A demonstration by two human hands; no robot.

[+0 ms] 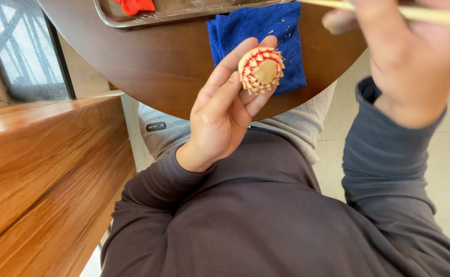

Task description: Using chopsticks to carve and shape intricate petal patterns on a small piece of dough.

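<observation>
The left hand [220, 110] has a little round dough piece [261, 70] pinched up at the fingertips, fingers [235, 59] closed on its left edge and back with the thumb underneath. It's tan with red-edged cuts fanned all round the rim, kind of flower-like, and it sits up in the air above the blue cloth [266, 38], not on the surface [153, 66].

The right hand [409, 56] is off to the right of those fingers and higher, curled tight around a thin pale stick [435, 15]. The stick's tip is out of shot.

What I'd worry about: those cut petals look soft, so squeezing harder would probably squash them, and a loose grip could drop the piece onto the cloth or lap. A stray poke from the stick could tear the rim too.

Beyond the fingertips there's a wrap-covered metal tray [132, 21] with a red lump [135, 5] on it. Only label-ish thing: a small dark oblong patch [155, 126] on the grey trousers, just left of the wrist.
</observation>
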